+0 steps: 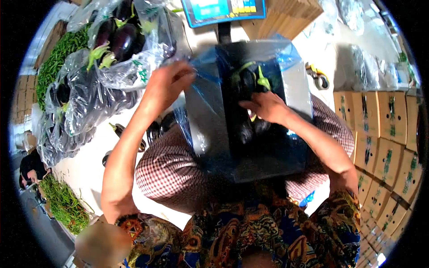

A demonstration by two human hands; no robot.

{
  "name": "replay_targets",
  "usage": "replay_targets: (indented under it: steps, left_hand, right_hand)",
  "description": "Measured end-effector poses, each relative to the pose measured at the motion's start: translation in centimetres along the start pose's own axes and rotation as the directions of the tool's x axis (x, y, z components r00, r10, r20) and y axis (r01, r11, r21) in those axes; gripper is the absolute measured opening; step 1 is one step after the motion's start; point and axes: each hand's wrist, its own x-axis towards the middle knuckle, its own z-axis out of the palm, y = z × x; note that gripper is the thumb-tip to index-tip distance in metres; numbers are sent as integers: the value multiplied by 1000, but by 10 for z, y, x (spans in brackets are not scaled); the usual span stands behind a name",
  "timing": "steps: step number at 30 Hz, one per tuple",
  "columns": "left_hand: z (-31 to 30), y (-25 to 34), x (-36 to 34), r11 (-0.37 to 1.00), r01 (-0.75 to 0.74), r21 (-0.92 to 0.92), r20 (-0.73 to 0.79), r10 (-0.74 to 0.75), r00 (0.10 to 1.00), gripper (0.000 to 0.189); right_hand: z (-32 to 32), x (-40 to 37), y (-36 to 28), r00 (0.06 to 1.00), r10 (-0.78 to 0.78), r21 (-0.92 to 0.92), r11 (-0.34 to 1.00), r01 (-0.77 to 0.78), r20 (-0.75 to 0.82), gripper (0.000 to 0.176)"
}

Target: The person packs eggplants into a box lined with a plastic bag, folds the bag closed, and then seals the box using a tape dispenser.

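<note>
A grey box [207, 118] lined with clear bluish plastic sits between my knees. Several dark eggplants [248, 80] lie inside it, some showing green stems. My left hand [172, 81] is at the box's upper left, its fingers curled on the edge of the plastic liner [206, 62]; motion blurs the fingertips. Inside the box, my right hand [269, 107] rests over the eggplants with its fingers apart, touching them. The hand and deep shadow hide part of the eggplants beneath.
Clear bags of eggplants [123, 42] are piled at the upper left, near green chili peppers [53, 67]. A blue scale [223, 11] and stacked cardboard [286, 18] stand beyond the box. A tape roll [321, 81] lies right; printed cartons [393, 114] are stacked farther right.
</note>
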Motion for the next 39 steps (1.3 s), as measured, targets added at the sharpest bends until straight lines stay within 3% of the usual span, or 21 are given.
replay_targets:
  steps: [2, 4, 6, 7, 8, 10, 11, 15, 18, 19, 23, 24, 26, 27, 29, 31, 33, 34, 36, 37, 39]
  left_hand:
    - [-17, -34, -34, 909, 354, -219, 17, -359, 933, 12]
    - [-11, -88, -75, 762, 414, -498, 83, -433, 898, 14]
    - [9, -95, -105, 553, 503, -665, 81, -616, 784, 14]
    - [24, -114, -119, 598, 441, -669, 73, -539, 839, 15]
    - [39, -133, -132, 636, 377, -673, 64, -458, 886, 15]
    - [54, -138, -147, 449, 486, -750, 235, -506, 830, 17]
    - [65, -138, -149, 441, 570, -693, 253, -591, 766, 17]
    - [89, -133, -158, 391, 618, -682, 310, -611, 729, 18]
    - [93, -127, -150, 412, 618, -669, 318, -593, 739, 19]
    - [93, -124, -147, 425, 614, -664, 316, -585, 747, 20]
    - [87, -112, -135, 481, 591, -648, 297, -555, 777, 21]
    - [85, -109, -130, 498, 580, -644, 289, -544, 788, 21]
    - [83, -103, -123, 546, 540, -641, 263, -504, 823, 22]
    - [81, -100, -118, 573, 512, -640, 247, -477, 843, 22]
    - [79, -91, -104, 624, 448, -640, 208, -421, 883, 23]
    - [77, -84, -84, 646, 373, -666, 153, -371, 916, 23]
    - [78, -83, -65, 599, 235, -765, 46, -312, 949, 24]
    - [81, -88, -57, 544, 110, -832, -53, -275, 960, 26]
    - [66, -73, -47, 542, 363, -758, 187, -353, 917, 30]
    - [60, -69, -47, 529, 480, -700, 303, -389, 870, 32]
    - [68, -79, -73, 497, 423, -758, 207, -432, 878, 33]
  right_hand:
    - [-28, -19, -13, 998, 45, 55, 997, -46, 36, 34]
    - [-39, -32, -9, 999, -6, 1, 1000, 6, -34, 37]
    - [-57, -46, -18, 985, 125, 65, 991, -118, -118, 32]
    - [-56, -48, -9, 964, 49, 68, 997, -32, -260, 28]
    - [-63, -52, -6, 952, 99, 117, 991, -67, -289, 31]
    - [-67, -53, 6, 868, 44, 74, 997, -9, -495, 33]
    - [-74, -57, 1, 852, 174, 140, 983, -120, -493, 35]
    - [-67, -59, 41, 765, 68, -38, 992, -121, -641, 52]
    - [-53, -59, 69, 751, 230, 138, 973, -184, -619, 66]
    - [-52, -61, 71, 751, 440, 373, 886, -275, -491, 79]
    - [-42, -61, 87, 759, 605, 710, 642, -288, -239, 87]
    - [-32, -58, 107, 680, 697, 743, 576, -342, -228, 79]
    - [-32, -60, 131, 715, 688, 900, 383, -210, -125, 67]
    - [-26, -57, 154, 681, 700, 872, 453, -188, -217, 56]
    - [-39, -56, 122, 769, 618, 940, 333, -69, -162, 52]
    - [-49, -52, 129, 710, 690, 934, 330, -137, -140, 50]
    - [-54, -38, 172, 662, 737, 955, 277, -108, -139, 41]
    - [-61, -33, 173, 719, 686, 967, 245, -76, -117, 40]
    - [-69, -32, 166, 684, 709, 910, 379, -166, -171, 69]
    - [-73, -33, 162, 677, 712, 895, 408, -181, -188, 67]
    - [-77, -33, 186, 709, 669, 879, 453, -151, -223, 63]
